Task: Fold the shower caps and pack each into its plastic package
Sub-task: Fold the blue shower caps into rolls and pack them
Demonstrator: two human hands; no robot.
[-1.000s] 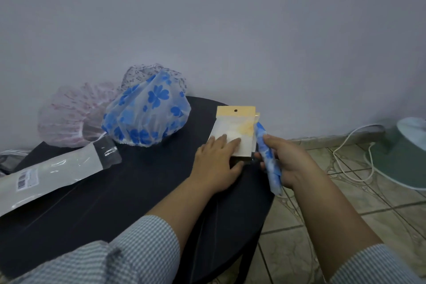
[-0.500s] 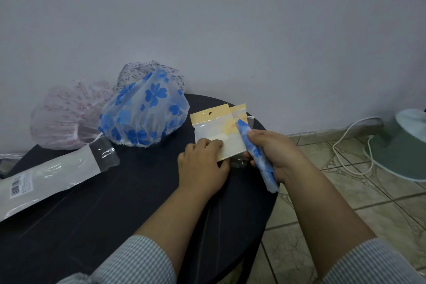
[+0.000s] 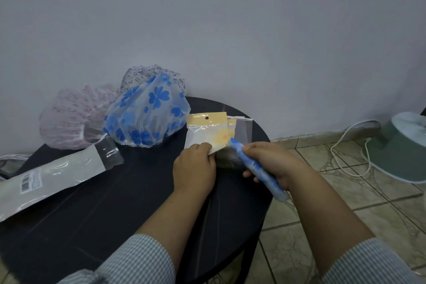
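- Gripping the folded cap (image 3: 255, 166), the right hand (image 3: 276, 163) has brought its tip to the package (image 3: 207, 132) mouth.
- Left hand (image 3: 196, 168) pinches the package's near edge on the table (image 3: 92, 214), now slid nearer; insertion looks imminent.

A: Left hand (image 3: 194, 167) covers the package's (image 3: 206, 135) lower corner. Long bag (image 3: 49, 176) and fan (image 3: 406, 145) cut by the frame edges.

B: Barcode label (image 3: 25, 185) unreadable. Pink cap (image 3: 73, 116) and dotted cap (image 3: 140, 76) partly behind the blue cap (image 3: 147, 117).
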